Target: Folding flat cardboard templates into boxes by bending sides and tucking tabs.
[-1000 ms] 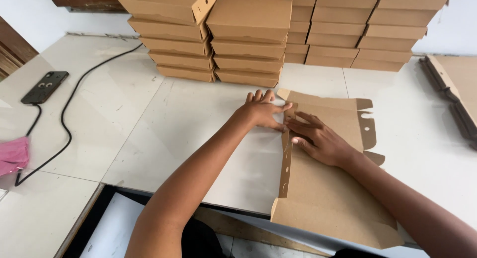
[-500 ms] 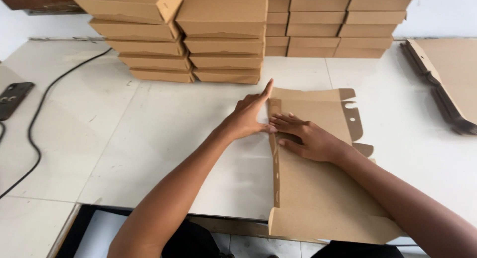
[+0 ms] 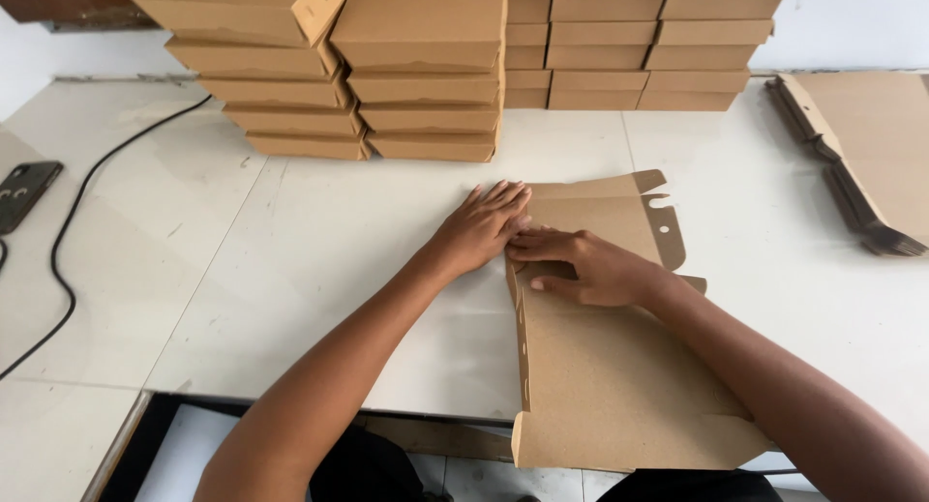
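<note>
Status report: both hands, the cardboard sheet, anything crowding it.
Left hand flat at the cardboard sheet left edge. Right hand pressing on it. Stacked folded boxes behind, apart from it.

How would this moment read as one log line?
left hand: flat on cardboard blank edge | right hand: pressing blank | folded boxes: stacked behind

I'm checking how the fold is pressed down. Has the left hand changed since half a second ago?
Yes. The left hand had one finger raised toward the box stacks; now all its fingers lie flat at the left edge of the cardboard sheet.
</note>
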